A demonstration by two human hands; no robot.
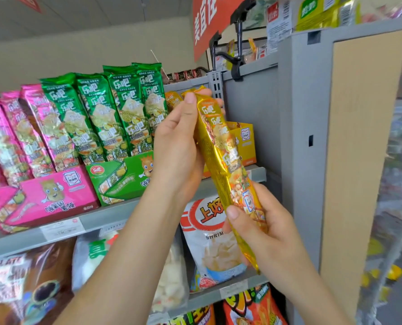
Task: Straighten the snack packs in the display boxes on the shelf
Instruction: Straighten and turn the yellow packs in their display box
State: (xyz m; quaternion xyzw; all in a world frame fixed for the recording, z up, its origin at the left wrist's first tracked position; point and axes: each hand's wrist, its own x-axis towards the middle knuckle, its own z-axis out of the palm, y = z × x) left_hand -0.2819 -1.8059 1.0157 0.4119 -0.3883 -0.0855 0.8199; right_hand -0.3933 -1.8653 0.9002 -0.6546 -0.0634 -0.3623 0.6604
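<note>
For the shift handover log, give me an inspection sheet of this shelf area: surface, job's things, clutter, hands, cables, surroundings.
Surface: grey shelf with price labels on its front edge.
Job's things: yellow snack pack held in front of the shelf, near the yellow display box; green packs standing in the green display box; pink packs standing in the pink display box.
Clutter: nothing seen.
Hands: left hand grips the yellow pack's upper part; right hand grips its lower end.
Cables: nothing seen.
Surroundings: shrimp chip bag on the shelf below; red sign overhead.
</note>
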